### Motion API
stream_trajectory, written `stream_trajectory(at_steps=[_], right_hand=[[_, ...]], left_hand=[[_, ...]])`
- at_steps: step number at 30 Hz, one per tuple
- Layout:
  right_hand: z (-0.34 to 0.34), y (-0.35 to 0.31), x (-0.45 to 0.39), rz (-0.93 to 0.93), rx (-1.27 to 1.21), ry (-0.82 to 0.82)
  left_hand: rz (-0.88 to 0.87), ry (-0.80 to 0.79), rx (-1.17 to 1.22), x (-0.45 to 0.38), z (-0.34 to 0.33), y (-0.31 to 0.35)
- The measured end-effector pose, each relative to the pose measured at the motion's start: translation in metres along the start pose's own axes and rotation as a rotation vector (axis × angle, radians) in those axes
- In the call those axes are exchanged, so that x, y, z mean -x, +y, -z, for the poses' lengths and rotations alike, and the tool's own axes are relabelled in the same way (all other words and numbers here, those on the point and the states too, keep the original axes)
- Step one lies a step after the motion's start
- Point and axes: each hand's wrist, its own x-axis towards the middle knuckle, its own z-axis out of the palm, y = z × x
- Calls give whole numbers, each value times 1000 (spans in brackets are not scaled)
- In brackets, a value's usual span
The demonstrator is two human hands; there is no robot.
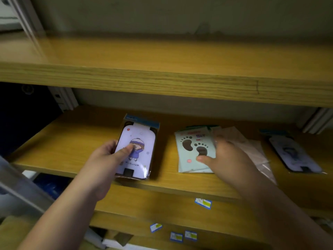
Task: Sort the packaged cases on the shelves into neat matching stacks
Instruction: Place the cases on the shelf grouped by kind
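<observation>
on the middle shelf (75, 134), left hand (106, 159) grips the lilac cartoon case (137, 152), thumb pressed on its front, atop a stack. right hand (223, 157) rests fingers spread on the footprint cases (194, 150), blurred. clear sleeves (252, 147) beside; another lilac case (295, 156) far right.

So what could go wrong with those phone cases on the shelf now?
1. The lilac case stack sits right at the shelf's front edge; a nudge from the left hand might tip it off.
2. The right hand presses the footprint case while loose clear packets lie beside it; they could slide and mix.
3. A similar lilac case lies alone far right and may be forgotten.
</observation>
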Motion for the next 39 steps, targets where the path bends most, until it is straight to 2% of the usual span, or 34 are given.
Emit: stream_trajectory(at_steps=[4,9,13,17,22,29,31,36,39], right_hand=[[15,9,-8,-18,-81,-82],[25,23,-6,-78,-395,-172],[26,30,9,-137,-725,-132],[40,51,36,-136,-917,-38],[72,90,78,-161,-1099,74],[109,169,132,-293,-1209,252],[118,190,151,-288,-1215,235],[146,237,212,-139,-1327,126],[165,269,247,-132,-1318,60]], left_hand=[[-17,16,27,9,-14,1],[13,12,146,14,-36,2],[16,-4,220,17,-56,2],[0,-50,251,31,-79,7],[-104,-21,234,60,-119,11],[-77,-138,240,122,-192,5],[-70,-162,232,145,-216,3],[-80,-138,253,207,-273,-4],[-83,-140,251,246,-305,-8]])
